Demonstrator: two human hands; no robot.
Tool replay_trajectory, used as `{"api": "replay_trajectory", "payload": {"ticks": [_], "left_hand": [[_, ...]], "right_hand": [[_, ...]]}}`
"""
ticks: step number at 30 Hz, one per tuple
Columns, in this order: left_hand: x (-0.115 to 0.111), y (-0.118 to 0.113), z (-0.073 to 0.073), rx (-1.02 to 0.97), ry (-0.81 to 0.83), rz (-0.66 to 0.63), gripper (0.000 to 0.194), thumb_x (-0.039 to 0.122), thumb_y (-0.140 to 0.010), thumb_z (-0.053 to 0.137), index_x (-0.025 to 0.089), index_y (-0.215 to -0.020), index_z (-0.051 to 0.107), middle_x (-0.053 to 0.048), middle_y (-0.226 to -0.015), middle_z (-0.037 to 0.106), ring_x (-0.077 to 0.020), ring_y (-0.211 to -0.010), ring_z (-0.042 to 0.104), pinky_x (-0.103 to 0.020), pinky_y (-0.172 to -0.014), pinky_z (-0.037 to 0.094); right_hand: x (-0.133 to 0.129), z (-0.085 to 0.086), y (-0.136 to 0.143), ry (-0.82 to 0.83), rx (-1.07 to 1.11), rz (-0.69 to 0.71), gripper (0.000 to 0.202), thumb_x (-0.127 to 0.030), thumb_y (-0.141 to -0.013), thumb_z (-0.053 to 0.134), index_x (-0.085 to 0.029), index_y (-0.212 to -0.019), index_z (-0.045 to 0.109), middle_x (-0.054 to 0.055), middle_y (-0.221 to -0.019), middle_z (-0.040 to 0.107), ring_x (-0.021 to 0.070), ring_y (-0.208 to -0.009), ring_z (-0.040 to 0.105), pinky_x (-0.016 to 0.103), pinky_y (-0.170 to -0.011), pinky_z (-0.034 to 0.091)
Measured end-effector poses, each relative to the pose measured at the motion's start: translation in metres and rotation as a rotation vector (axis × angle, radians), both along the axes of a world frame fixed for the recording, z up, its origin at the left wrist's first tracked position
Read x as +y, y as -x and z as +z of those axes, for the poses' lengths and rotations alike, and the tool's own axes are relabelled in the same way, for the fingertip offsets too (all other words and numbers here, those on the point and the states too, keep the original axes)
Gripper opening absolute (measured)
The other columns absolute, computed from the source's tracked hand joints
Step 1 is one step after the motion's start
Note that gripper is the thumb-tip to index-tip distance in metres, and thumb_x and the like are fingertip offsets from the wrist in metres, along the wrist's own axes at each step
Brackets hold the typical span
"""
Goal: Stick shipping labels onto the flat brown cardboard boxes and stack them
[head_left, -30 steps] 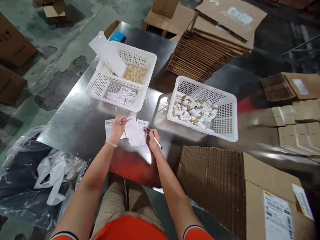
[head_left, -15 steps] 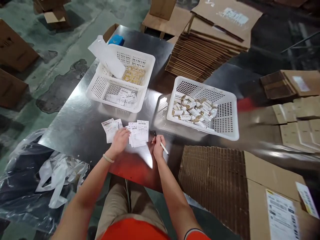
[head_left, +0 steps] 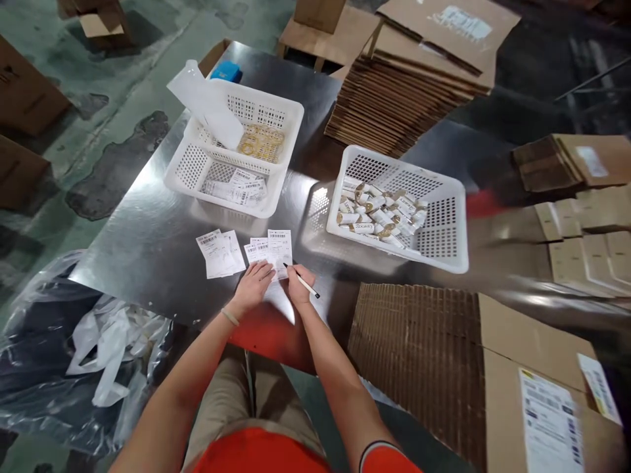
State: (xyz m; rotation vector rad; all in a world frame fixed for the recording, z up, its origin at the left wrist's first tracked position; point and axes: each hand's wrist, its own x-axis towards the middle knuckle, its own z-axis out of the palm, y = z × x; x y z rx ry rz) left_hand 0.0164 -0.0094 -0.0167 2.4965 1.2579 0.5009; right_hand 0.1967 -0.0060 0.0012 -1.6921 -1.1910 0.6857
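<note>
My right hand (head_left: 301, 284) grips a white pen (head_left: 308, 285) with a black end. Its dark tip is at the right edge of a printed paper slip (head_left: 280, 244). Flat on the lower part of the overlapping slips, my left hand (head_left: 255, 281) rests with its fingers stretched out. Just left of it lies a second small group of slips (head_left: 219, 255), fanned on the metal table (head_left: 162, 263). Barcodes and small print show on the slips, too small to read.
Behind the slips stands a divided white basket (head_left: 276, 167) with yellow rubber bands and more slips. Another white basket (head_left: 448, 223) holds many small white-and-gold packets. Flattened cardboard (head_left: 414, 368) lies to the right, with a cardboard stack (head_left: 399, 98) behind. A plastic-lined bin (head_left: 44, 368) is at left.
My left hand has moved right, off the left slips and onto the right group. My right hand has brought the pen left, its tip now at the rightmost slip.
</note>
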Motion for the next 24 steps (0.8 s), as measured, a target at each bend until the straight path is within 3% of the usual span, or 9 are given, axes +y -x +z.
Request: {"api": "replay_trajectory", "payload": {"ticks": [8,24], "left_hand": [[-0.001,0.0,-0.001,0.024,-0.031,-0.007,0.033,0.015,-0.104,0.056,0.021,-0.129,0.077,-0.01,-0.136,0.078,-0.0274,-0.14,0.065,-0.05,-0.122,0.053],[-0.002,-0.001,-0.003,0.024,-0.032,-0.009,0.031,0.016,-0.104,0.058,0.021,-0.128,0.077,-0.011,-0.137,0.077,-0.028,-0.14,0.065,-0.05,-0.12,0.053]], "right_hand": [[0.005,-0.01,0.002,-0.01,-0.083,0.06,0.049,-0.049,-0.098,0.052,-0.025,-0.055,0.046,-0.001,-0.054,0.054,0.0141,-0.054,0.047,0.031,-0.058,0.039],[0.006,-0.016,0.004,0.053,-0.119,0.126,0.044,-0.043,-0.094,0.049,-0.025,-0.055,0.04,-0.001,-0.055,0.051,0.0141,-0.057,0.043,0.03,-0.059,0.039]]}}
